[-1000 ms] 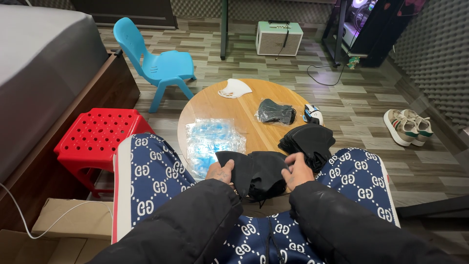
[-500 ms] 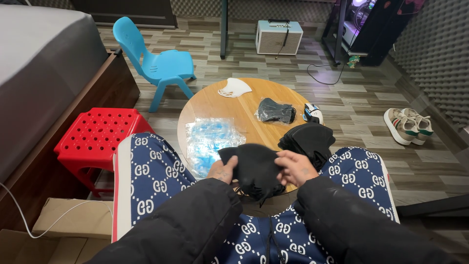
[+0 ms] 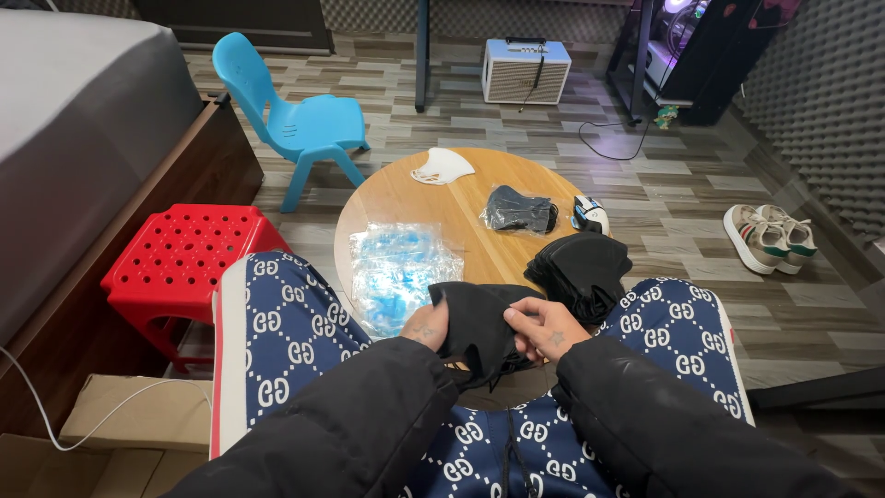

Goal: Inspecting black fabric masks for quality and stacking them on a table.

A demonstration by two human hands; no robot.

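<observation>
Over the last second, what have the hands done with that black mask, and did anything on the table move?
Both the left hand and right hand kept hold of the black mask, turning and lifting it slightly from flat to bunched. The black mask stack, plastic bags and white mask stayed put.

Bare wood open across the middle of the round table, between the plastic bags on the left and the bagged dark mask on the right; far edge partly taken by a white mask; right rim crowded by a black mask stack and a small white object just beyond it; near edge blocked by both hands gripping a black mask; left side hemmed by a red stool.
</observation>
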